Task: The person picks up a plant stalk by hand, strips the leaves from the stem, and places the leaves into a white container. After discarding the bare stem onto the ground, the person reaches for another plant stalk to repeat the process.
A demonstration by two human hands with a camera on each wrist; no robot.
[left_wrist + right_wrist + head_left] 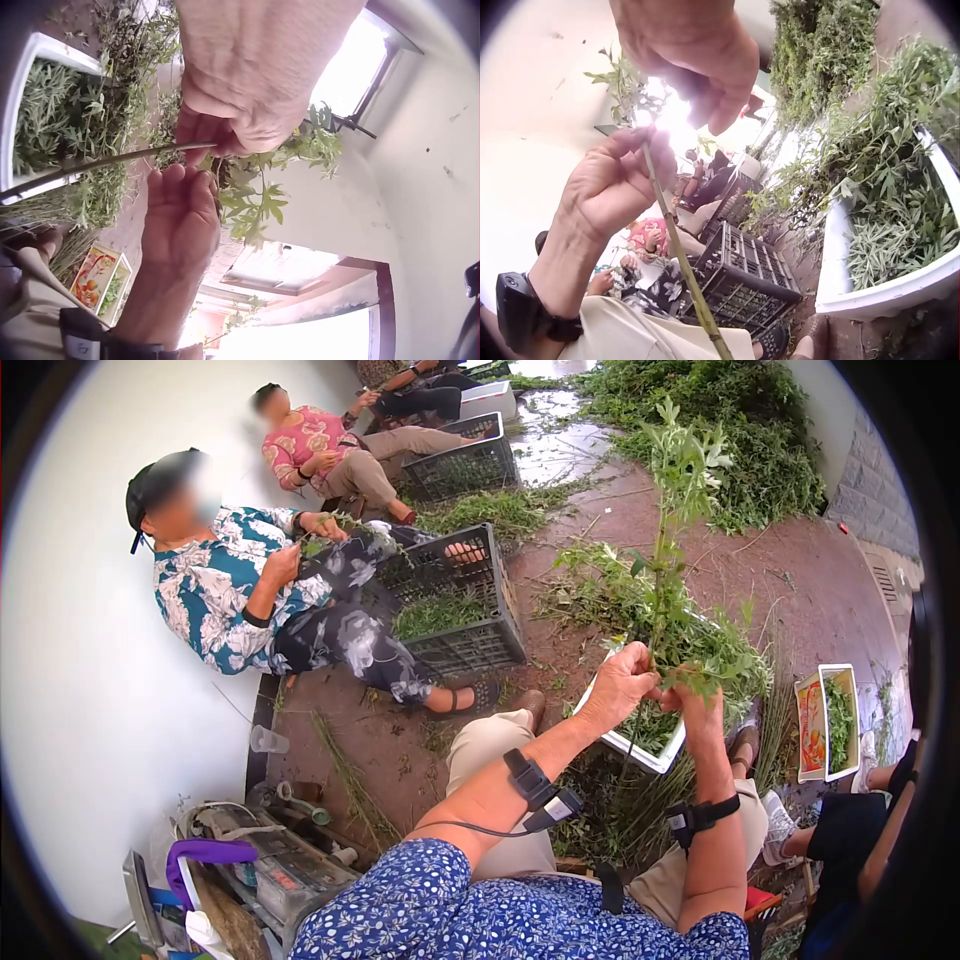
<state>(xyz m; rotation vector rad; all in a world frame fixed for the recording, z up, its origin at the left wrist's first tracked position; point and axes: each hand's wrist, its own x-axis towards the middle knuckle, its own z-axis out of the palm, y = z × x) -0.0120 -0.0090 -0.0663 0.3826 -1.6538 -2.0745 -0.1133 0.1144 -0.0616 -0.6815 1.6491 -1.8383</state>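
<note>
The left hand [622, 682] pinches a long, thin green stem with leafy sprays [662, 570] between thumb and fingers. The right hand [700, 712] is close beside it, its fingers curled among the leaves; whether they grip any cannot be told. The stem rises above a white rectangular plastic tub [650, 758] of loose green leaves, which sits on the reddish-brown floor [790, 570], with a black slatted plastic crate [450, 652] to its left and a large green plant heap [700, 430] at the far right. The stem looks slender enough to bend or snap if the hands pull against each other, and a loose pinch could let it slip. Leaves falling from the overhanging spray could land outside the tub, since the spray reaches towards its right edge. The thin black cable [490, 830] by the left forearm might snag on a long stem. The right fingertips are partly hidden by foliage in the head view, and strong backlight washes out the gap between the hands in the right wrist view. There the bottom edge cuts off the stem's lower part, and the farthest seated person is cropped in the head view.
</note>
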